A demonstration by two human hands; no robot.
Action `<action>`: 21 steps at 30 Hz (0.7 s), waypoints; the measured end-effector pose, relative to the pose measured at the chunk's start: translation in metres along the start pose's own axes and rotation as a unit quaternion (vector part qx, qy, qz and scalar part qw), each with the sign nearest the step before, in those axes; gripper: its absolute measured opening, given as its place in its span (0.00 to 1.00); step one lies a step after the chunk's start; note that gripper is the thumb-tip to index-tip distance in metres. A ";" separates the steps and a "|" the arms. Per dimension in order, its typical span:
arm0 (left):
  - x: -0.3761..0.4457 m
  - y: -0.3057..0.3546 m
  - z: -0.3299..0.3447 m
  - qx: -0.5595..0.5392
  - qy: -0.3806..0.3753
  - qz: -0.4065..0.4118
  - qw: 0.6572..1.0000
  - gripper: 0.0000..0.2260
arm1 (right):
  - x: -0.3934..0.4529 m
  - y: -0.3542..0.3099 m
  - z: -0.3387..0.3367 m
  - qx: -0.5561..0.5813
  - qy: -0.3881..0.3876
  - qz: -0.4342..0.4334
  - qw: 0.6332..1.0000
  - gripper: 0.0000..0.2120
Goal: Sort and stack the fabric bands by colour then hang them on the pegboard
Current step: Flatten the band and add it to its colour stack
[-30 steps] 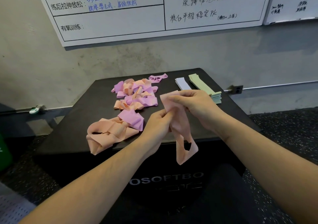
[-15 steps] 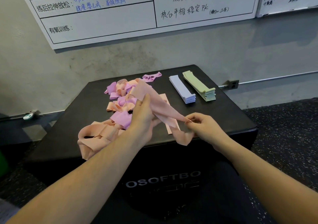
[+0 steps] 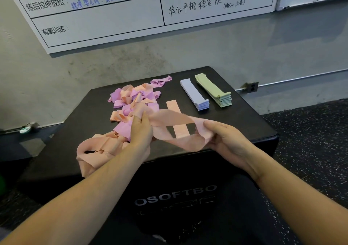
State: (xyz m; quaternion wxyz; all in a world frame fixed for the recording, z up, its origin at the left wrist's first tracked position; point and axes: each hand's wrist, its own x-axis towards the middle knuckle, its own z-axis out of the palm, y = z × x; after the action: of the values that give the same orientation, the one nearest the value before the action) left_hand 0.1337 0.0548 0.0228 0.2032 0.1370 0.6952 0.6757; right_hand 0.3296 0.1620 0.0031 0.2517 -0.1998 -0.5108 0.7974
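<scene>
Since half a second ago the hands have drawn apart, and the peach band that was bunched between them is now pulled out into an open loop above the tabletop.

Farthest left, the unsorted heap of peach and pink bands lies tangled near the front left corner. The left hand rises beside it, its grip closed round one end of the peach band. Under the stretched loop a single flattened peach band lies alone, the start of a peach pile by the look of it. The right hand has its fingers curled round the other end. Beyond, at the back right, stand a finished lavender stack and a green stack, side by side.

Sorting is the step in hand, roughly half done; no pegboard shows. The next move probably calls for flattening the loop and laying it square on the lone peach band.
</scene>
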 end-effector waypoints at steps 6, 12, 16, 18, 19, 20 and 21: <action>0.008 0.003 0.004 0.004 -0.015 0.005 1.000 0.14 | 0.007 0.005 0.003 -0.031 0.010 0.099 0.995 0.16; 0.010 0.003 0.012 0.009 -0.030 0.047 0.998 0.12 | 0.012 0.010 -0.006 -0.231 0.127 0.007 0.965 0.23; 0.012 0.002 0.014 0.018 -0.034 0.067 0.997 0.14 | 0.014 0.001 -0.014 -0.304 0.138 -0.075 0.940 0.21; 0.014 0.001 0.015 0.019 -0.036 0.074 0.996 0.15 | 0.015 0.000 -0.016 -0.320 0.136 -0.104 0.932 0.12; 0.015 0.001 0.015 0.014 -0.035 0.072 0.997 0.15 | 0.016 0.000 -0.017 -0.308 0.141 -0.111 0.934 0.07; 0.016 0.001 0.015 0.010 -0.034 0.069 0.997 0.15 | 0.017 0.000 -0.018 -0.291 0.145 -0.110 0.939 0.03; 0.018 0.001 0.014 0.010 -0.035 0.070 0.997 0.15 | 0.019 0.000 -0.019 -0.281 0.149 -0.110 0.942 0.02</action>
State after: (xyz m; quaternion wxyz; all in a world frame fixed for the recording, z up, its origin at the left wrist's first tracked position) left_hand 0.1246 0.0757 0.0218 0.1776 0.2109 0.6834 0.6759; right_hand 0.3258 0.1871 -0.0053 0.3444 -0.3214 -0.6894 0.5503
